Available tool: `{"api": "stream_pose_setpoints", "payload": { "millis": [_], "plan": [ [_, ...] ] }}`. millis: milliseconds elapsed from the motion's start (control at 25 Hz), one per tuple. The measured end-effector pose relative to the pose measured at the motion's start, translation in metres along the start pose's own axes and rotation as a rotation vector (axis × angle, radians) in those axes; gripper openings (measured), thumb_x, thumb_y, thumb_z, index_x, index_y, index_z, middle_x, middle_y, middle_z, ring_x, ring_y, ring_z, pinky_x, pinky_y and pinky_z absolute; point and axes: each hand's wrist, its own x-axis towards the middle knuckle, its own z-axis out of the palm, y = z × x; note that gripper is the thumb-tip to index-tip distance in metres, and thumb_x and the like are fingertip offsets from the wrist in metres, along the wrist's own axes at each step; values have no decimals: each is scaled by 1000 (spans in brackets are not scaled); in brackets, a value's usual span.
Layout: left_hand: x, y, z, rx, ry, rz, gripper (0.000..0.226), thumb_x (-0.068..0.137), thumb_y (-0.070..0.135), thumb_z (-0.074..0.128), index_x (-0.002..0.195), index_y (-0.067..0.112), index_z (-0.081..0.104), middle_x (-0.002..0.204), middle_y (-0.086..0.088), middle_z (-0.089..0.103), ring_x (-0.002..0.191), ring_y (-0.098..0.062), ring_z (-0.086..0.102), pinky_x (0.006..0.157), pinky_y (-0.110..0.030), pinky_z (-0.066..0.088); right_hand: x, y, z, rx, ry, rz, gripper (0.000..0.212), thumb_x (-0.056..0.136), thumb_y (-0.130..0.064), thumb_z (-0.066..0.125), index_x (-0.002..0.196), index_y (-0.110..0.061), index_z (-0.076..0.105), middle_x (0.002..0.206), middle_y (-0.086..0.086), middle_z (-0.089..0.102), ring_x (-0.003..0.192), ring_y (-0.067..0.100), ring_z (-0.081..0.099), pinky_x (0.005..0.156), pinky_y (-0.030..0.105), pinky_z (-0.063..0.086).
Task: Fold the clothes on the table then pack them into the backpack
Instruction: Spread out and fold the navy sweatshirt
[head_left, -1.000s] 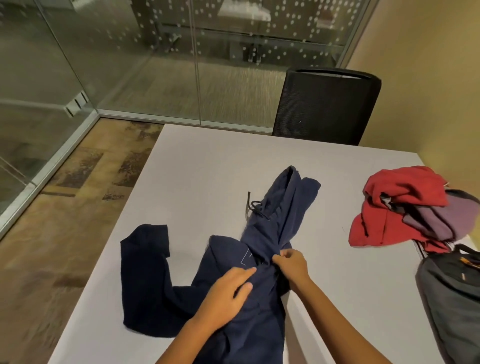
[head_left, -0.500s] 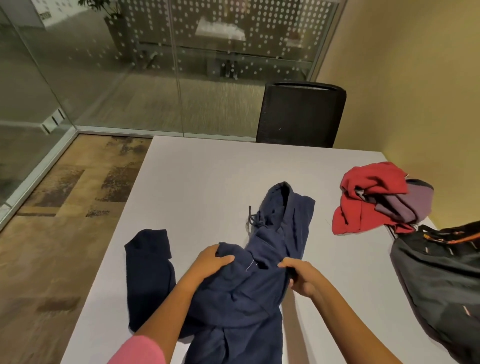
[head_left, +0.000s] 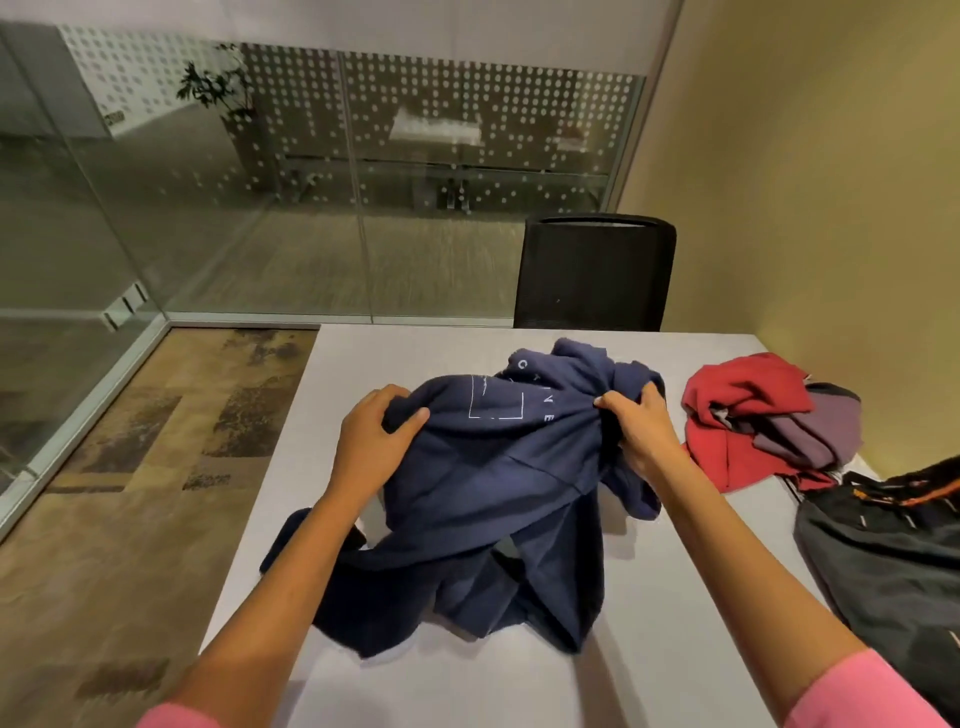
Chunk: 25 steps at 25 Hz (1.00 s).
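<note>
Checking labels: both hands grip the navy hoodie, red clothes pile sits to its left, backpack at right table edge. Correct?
One error: the red clothes pile sits to the right of the navy hoodie, not its left, as the head view shows. The rest stands: left hand and right hand both grip the hoodie, and the backpack is at the right table edge.

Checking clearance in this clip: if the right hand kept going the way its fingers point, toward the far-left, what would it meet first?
Only the navy hoodie that the right hand grips; beyond lies bare table, though depth is unclear.
</note>
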Motion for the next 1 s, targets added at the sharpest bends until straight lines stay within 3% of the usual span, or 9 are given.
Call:
{"api": "stream_pose_setpoints", "payload": {
  "millis": [200, 320, 400, 560, 600, 680, 800, 880, 1000],
  "plan": [
    [-27, 13, 4, 205, -209, 237, 30, 78, 59, 58, 66, 34, 47, 76, 14, 43, 80, -9, 44, 65, -22, 35, 24, -65, 21, -113, -48, -195, 44, 82, -5, 60, 126, -7, 54, 120, 11, 62, 108, 27, 60, 93, 40, 51],
    [-48, 17, 26, 181, -419, 284, 44, 85, 59, 52, 62, 21, 50, 75, 9, 47, 72, -8, 49, 65, -27, 44, 23, -88, 33, -191, -167, -244, 32, 80, -2, 58, 113, -1, 58, 108, 17, 65, 102, 32, 61, 87, 40, 50],
    [-41, 26, 29, -16, -334, 215, 48, 86, 57, 51, 62, 16, 58, 70, 5, 52, 64, -11, 53, 63, -33, 46, 19, -97, 37, -184, -240, -267, 37, 71, -4, 60, 107, 5, 59, 98, 16, 65, 92, 29, 60, 82, 39, 48],
    [6, 50, 10, -200, 95, 115, 15, 92, 36, 57, 81, 26, 62, 83, 3, 62, 72, -9, 57, 64, -15, 43, 12, -104, 34, -266, -449, -303, 26, 81, 3, 66, 107, 0, 66, 104, 20, 69, 95, 27, 65, 89, 40, 52],
    [15, 59, 7, -226, 116, 86, 8, 94, 34, 57, 90, 27, 59, 90, 2, 62, 74, -6, 57, 65, -14, 44, 10, -103, 35, -299, -496, -318, 22, 84, 1, 66, 106, -3, 68, 106, 18, 70, 96, 26, 65, 90, 39, 53],
    [28, 76, 5, -310, 44, -41, 26, 92, 51, 51, 102, 27, 55, 101, 3, 61, 81, -4, 60, 73, -23, 49, 8, -98, 39, -348, -543, -329, 18, 86, -11, 68, 101, -2, 70, 99, 14, 70, 91, 21, 64, 88, 39, 51],
    [40, 84, 7, -238, -130, -271, 53, 83, 71, 46, 106, 24, 54, 101, 5, 62, 92, -14, 60, 84, -36, 48, 10, -90, 45, -486, -510, -353, 52, 75, -44, 72, 93, 4, 68, 85, 21, 67, 80, 16, 54, 77, 37, 45],
    [43, 75, 8, -86, -168, -252, 39, 85, 56, 60, 90, 17, 58, 85, 3, 62, 82, -17, 58, 74, -33, 47, 13, -87, 46, -702, -426, -428, 65, 69, -58, 75, 84, 5, 65, 82, 28, 63, 70, 13, 48, 68, 31, 39],
    [37, 62, 7, 39, -76, -191, 37, 90, 33, 61, 63, 15, 43, 61, 1, 46, 63, -20, 43, 56, -30, 31, 12, -86, 43, -893, -180, -517, 58, 74, -48, 76, 62, 5, 54, 62, 19, 51, 60, 16, 40, 58, 31, 31]
  ]
}}
